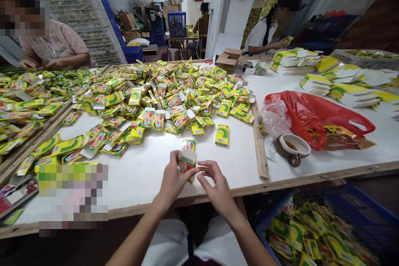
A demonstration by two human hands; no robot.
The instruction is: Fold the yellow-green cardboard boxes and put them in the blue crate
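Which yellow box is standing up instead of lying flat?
The box held between the left hand and right hand, near the table edge. It stands upright, white flap on top; the others lie flat in the pile.

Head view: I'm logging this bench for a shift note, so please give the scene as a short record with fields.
left hand: grips the small carton from its left side
right hand: fingertips pinch the same carton's right edge
table: white top, hands over its near edge
beyond the hands: pile of flat yellow cartons
right side: red plastic bag on top; blue crate of packets below
others: seated person far left; seated person far right
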